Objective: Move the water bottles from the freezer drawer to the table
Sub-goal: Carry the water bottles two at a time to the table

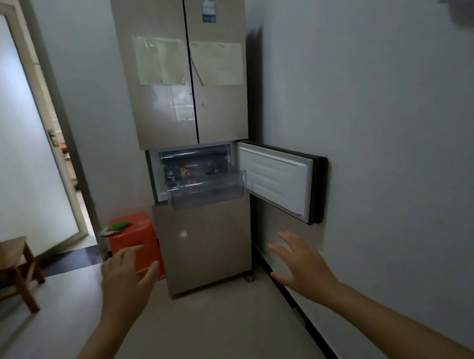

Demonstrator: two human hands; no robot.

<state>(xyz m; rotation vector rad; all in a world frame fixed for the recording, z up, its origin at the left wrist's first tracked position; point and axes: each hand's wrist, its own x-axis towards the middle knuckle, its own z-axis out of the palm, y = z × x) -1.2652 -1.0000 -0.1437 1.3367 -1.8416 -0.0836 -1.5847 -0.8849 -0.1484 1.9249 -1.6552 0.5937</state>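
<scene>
Clear plastic water bottles [184,173] lie in the transparent pulled-out freezer drawer [208,196] at twelve o'clock; the left hand [124,276] and right hand [300,263] hover spread, empty. The bottles are likely frozen rigid, heavy, frost-slick (too blurred to confirm): grasp mid-body

Nothing legible anywhere. Blue-and-white sticker [208,5] on the upper right door of the fridge [165,122]: print too blurred. Pale sheets [159,60] taped across both upper doors: lines too faint. Red-and-white label on a bottle [185,171] in the freezer drawer [208,195]: unreadable.
</scene>
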